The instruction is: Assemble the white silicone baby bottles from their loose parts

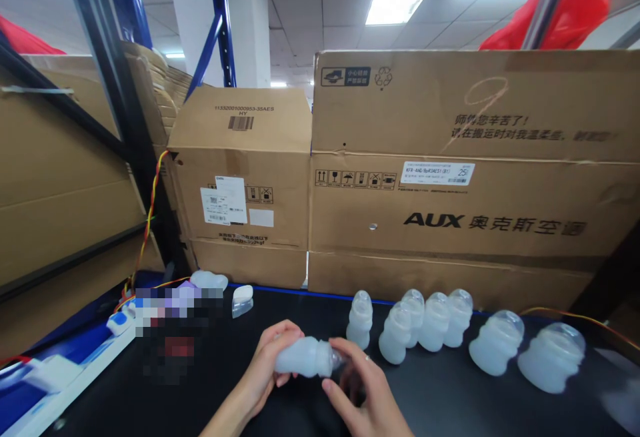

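1. A frosted white, waisted plastic bottle (pixel 306 357) lies nearly level in a person's hands, raised in front of the black counter (pixel 440 400), its narrow end pointing right.
2. That narrow end carries a clear, tapering tip (pixel 337 359), partly hidden by fingers; whether it is fully seated cannot be told.
3. The handling looks partway along: seven similar bottles (pixel 434 322) stand to the right, topped with clear domes, while the held one is not yet standing among them. How many remain to be handled does not show.
4. The left hand (pixel 264 365) has its grip wrapped around the bottle's broad end, thumb above and fingertips curled beneath, pressed against the plastic.
5. The right hand (pixel 369 390) has its grip arched around the tip, thumb below and index finger above, seemingly touching the bottle's neck; whether it pinches firmly I cannot tell.
6. Beyond the left hand sits a small white-and-clear plastic piece (pixel 243 301), with pale translucent shapes (pixel 209 281) behind it.
7. At far left runs a long white power strip (pixel 90 371) with plugs; a patch beside it is pixelated.
8. Behind everything rise two brown cardboard cartons, the left one (pixel 285 190) bearing white labels, the wider right one (pixel 360 223) printed "AUX".
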The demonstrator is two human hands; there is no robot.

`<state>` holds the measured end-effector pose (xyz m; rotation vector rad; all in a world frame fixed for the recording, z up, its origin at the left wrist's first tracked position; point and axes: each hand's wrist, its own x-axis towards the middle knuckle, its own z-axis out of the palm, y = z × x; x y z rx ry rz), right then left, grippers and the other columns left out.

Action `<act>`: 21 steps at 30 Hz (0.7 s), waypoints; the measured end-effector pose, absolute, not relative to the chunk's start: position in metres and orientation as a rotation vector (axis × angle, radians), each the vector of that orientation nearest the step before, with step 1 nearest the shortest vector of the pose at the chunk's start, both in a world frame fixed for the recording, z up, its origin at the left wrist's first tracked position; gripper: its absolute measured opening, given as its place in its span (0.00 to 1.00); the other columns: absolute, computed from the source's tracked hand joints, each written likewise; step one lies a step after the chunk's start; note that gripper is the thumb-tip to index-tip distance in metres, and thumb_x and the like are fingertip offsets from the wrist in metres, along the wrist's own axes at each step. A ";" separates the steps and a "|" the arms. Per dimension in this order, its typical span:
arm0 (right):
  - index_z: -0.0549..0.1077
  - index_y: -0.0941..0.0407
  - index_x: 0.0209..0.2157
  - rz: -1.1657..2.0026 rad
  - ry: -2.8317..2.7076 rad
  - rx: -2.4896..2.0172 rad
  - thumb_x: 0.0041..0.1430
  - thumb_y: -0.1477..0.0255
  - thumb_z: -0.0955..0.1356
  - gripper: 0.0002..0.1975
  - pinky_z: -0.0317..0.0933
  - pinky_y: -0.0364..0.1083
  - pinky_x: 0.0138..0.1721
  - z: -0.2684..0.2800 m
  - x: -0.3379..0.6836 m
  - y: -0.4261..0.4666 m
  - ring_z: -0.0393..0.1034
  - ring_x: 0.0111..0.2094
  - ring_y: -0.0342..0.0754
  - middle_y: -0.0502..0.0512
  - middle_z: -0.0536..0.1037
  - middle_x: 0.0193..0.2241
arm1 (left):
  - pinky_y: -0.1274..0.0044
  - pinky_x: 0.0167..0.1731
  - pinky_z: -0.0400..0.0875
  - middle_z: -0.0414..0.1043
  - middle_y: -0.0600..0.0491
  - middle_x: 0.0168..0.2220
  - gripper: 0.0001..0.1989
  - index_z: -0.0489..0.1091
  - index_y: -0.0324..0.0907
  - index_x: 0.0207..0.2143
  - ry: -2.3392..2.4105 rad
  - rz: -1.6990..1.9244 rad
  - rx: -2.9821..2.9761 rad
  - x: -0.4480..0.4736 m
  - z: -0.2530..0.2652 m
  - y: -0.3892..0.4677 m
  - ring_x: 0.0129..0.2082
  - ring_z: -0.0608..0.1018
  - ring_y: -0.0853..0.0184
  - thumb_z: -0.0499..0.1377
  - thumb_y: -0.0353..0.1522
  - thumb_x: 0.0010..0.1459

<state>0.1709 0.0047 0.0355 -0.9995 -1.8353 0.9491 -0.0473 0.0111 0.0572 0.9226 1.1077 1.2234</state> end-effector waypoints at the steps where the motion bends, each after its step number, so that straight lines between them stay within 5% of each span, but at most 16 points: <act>1: 0.75 0.55 0.49 0.950 -1.860 -1.029 0.58 0.57 0.72 0.21 0.61 0.42 0.27 0.033 0.170 0.006 0.68 0.26 0.44 0.54 0.79 0.34 | 0.87 0.09 0.50 0.72 0.56 0.23 0.20 0.73 0.40 0.30 1.110 1.209 0.939 -0.047 0.056 0.010 0.16 0.71 0.74 0.68 0.48 0.50; 5: 0.68 0.54 0.24 1.213 -1.746 -1.213 0.59 0.47 0.68 0.25 0.55 0.43 0.27 0.018 0.167 0.008 0.61 0.22 0.43 0.47 0.68 0.18 | 0.86 0.11 0.55 0.72 0.56 0.26 0.23 0.75 0.40 0.33 1.129 1.165 1.098 -0.047 0.054 0.007 0.18 0.70 0.74 0.70 0.50 0.48; 11: 0.69 0.54 0.23 1.618 -1.394 -1.324 0.50 0.39 0.70 0.30 0.59 0.43 0.30 -0.003 0.159 0.005 0.64 0.23 0.42 0.49 0.72 0.20 | 0.82 0.18 0.62 0.74 0.55 0.27 0.22 0.74 0.41 0.32 1.060 1.161 1.389 -0.059 0.058 0.004 0.20 0.70 0.73 0.71 0.49 0.48; 16: 0.60 0.52 0.13 1.813 -1.406 -1.194 0.60 0.36 0.58 0.38 0.45 0.41 0.19 0.006 0.157 0.015 0.49 0.12 0.38 0.43 0.56 0.07 | 0.77 0.31 0.70 0.77 0.53 0.31 0.15 0.76 0.43 0.34 1.170 1.329 1.789 -0.056 0.057 0.002 0.29 0.76 0.67 0.72 0.40 0.48; 21: 0.59 0.52 0.17 1.535 -1.459 -1.186 0.59 0.36 0.61 0.35 0.45 0.41 0.17 0.009 0.154 0.013 0.51 0.12 0.39 0.42 0.56 0.09 | 0.69 0.50 0.74 0.78 0.48 0.46 0.13 0.76 0.46 0.46 1.541 1.483 2.045 -0.078 0.049 0.017 0.47 0.80 0.58 0.65 0.37 0.59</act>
